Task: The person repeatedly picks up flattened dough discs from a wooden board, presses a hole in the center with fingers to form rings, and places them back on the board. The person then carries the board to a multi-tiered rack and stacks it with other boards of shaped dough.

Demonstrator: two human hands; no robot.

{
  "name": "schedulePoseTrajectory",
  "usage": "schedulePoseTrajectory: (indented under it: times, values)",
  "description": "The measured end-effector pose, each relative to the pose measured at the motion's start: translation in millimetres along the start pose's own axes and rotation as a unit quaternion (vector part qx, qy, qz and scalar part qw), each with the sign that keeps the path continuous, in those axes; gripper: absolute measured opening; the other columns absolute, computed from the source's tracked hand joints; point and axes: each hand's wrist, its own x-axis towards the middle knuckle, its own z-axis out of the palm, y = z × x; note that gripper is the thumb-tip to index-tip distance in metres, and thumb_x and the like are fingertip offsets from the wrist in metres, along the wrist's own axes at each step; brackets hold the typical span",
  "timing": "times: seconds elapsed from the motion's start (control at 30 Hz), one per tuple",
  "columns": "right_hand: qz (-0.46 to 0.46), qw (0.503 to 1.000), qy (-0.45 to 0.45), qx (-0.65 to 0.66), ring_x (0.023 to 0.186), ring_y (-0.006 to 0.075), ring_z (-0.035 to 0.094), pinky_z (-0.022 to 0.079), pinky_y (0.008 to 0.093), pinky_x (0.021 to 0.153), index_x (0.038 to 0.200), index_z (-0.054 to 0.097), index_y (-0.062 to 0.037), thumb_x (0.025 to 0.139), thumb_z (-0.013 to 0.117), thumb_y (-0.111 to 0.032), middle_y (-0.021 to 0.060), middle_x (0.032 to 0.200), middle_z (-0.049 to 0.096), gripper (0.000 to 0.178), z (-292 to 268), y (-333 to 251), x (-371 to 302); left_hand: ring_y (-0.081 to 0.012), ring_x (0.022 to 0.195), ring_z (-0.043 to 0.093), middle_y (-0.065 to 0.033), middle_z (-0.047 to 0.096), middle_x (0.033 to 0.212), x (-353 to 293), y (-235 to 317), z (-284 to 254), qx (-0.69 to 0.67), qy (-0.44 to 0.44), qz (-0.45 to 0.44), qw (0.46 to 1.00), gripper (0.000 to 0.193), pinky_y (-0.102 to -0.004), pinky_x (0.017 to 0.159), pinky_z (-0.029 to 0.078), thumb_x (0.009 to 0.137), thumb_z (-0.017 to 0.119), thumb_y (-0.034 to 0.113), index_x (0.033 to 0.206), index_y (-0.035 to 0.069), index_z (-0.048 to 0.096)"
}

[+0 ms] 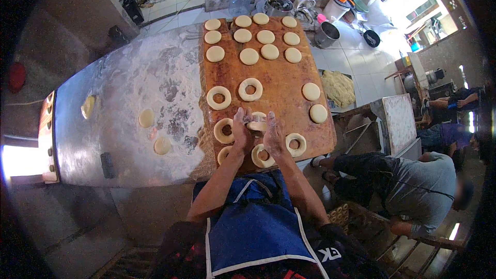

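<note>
Between my two hands is a ring of dough (pixel 257 125), held just above the wooden board (pixel 279 75). My left hand (pixel 240 130) grips its left side and my right hand (pixel 274 135) its right side, with fingers curled into or around it. Shaped dough rings lie about my hands: one (pixel 219 98) and another (pixel 250 89) beyond them, one (pixel 223 130) beside my left hand, one (pixel 296 144) right of my right hand. Nearer me, a ring (pixel 262 156) and a partly hidden ring (pixel 225 154) sit by my wrists.
Flat dough rounds (pixel 249 56) stand in rows at the board's far end, with two more at its right edge. Left is a floured metal table (pixel 119 88) with dough pieces and a dark block (pixel 107 165). A dough mass (pixel 337 89) lies beyond; a person (pixel 413 181) bends at right.
</note>
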Motion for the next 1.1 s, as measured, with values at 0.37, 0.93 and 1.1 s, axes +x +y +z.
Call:
schedulePoseTrajectory:
  times: [0.37, 0.93, 1.1]
  values:
    - [0.143, 0.982, -0.124, -0.03, 0.088, 0.0284, 0.061, 0.049, 0.0377, 0.079, 0.107, 0.058, 0.0082, 0.102, 0.021, -0.054, 0.0182, 0.096, 0.064, 0.073, -35, 52, 5, -0.0148, 0.061, 0.051, -0.0042, 0.053, 0.07, 6, -18, 20, 0.161, -0.133, 0.079, 0.975, 0.038, -0.0318, 0.057, 0.043, 0.101, 0.043, 0.041, 0.087, 0.006, 0.052]
    - [0.064, 0.982, 0.092, -0.153, 0.077, 0.0297, 0.062, 0.049, 0.0394, 0.069, 0.107, 0.056, 0.0021, 0.078, 0.073, -0.008, 0.0171, 0.086, 0.063, 0.036, -112, 18, 21, -0.044, 0.073, 0.056, -0.0218, 0.06, 0.075, 47, -33, 99, 0.618, -0.107, 0.131, 0.768, 0.039, -0.052, 0.071, 0.042, 0.103, 0.035, 0.029, 0.087, -0.001, 0.053]
    - [0.064, 0.936, 0.113, -0.327, 0.106, 0.0435, 0.053, 0.042, 0.0533, 0.087, 0.122, 0.047, 0.0027, 0.083, 0.066, -0.014, 0.0255, 0.109, 0.055, 0.046, -135, 45, 10, -0.0394, 0.085, 0.059, -0.0192, 0.061, 0.089, 65, -28, 83, 0.689, -0.191, 0.207, 0.668, 0.022, -0.0492, 0.077, 0.047, 0.095, 0.053, 0.023, 0.096, 0.002, 0.062]
